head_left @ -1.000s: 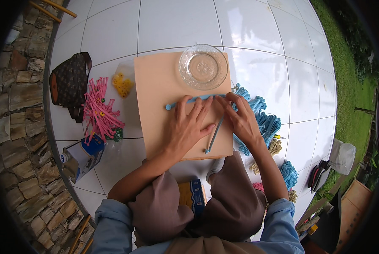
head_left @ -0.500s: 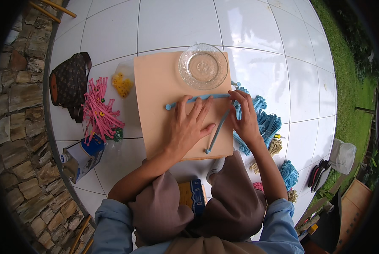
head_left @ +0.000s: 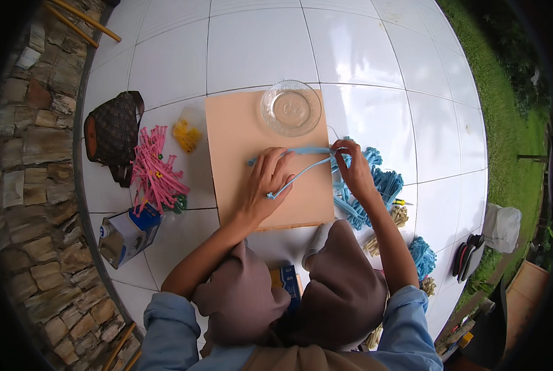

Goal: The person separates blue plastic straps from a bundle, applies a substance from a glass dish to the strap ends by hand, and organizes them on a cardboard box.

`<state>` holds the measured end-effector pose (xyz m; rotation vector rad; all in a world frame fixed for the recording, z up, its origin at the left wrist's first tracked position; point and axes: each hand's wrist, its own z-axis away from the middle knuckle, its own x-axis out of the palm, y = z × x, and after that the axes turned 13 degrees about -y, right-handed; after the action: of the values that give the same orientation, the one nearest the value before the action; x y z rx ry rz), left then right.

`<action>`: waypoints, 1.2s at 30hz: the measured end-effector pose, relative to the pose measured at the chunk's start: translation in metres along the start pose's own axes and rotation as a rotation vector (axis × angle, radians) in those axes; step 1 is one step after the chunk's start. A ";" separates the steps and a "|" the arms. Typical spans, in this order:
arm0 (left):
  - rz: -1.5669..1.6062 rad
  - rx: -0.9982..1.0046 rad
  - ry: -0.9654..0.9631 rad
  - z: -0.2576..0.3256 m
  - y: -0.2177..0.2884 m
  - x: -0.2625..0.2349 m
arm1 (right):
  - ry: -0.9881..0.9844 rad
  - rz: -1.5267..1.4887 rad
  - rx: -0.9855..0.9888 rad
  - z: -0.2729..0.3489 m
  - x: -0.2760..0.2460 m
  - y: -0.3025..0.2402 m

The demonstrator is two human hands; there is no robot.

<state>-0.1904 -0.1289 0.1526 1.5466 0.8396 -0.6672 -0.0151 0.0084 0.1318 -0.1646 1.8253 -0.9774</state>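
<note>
- Right hand (head_left: 354, 172): fingertips pinched blue strip (head_left: 310, 150) at its right end, by the edge of tan board (head_left: 233, 123).
- Left hand (head_left: 261, 188): fingers over the strip's left part; gripping or just pressing, couldn't tell.
- Risk: thin blue strand (head_left: 310, 164) ran to left thumb; snagging there could've skewed the strip.

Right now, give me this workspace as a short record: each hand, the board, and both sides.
Left hand: fingers over a light-blue strip
Right hand: pinching that strip near its right end
Board: tan, rectangular, with a clear glass plate at its far edge
Left side: pink strips, yellow pieces, patterned bag
Right side: blue strip bundles
</note>
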 end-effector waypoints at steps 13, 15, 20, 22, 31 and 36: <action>-0.003 0.283 0.627 0.022 0.094 -0.175 | 0.101 -0.260 0.112 0.011 -0.187 -0.225; -0.184 0.534 0.561 0.018 0.127 -0.188 | 0.100 -0.310 0.114 0.011 -0.210 -0.259; -0.739 0.873 0.396 0.011 0.182 -0.211 | 0.043 -0.662 0.103 0.017 -0.230 -0.322; -0.829 0.900 0.406 0.007 0.194 -0.216 | 0.044 -0.671 0.076 0.023 -0.231 -0.330; -0.752 0.839 0.316 0.005 0.206 -0.253 | 0.029 -0.881 -0.075 0.039 -0.226 -0.314; -0.421 0.634 0.163 0.019 0.212 -0.246 | 0.184 -0.939 -0.210 0.100 -0.199 -0.301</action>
<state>-0.1584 -0.1919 0.4695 2.0272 1.1637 -1.2091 0.0692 -0.1427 0.4635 -1.1707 2.0313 -1.4506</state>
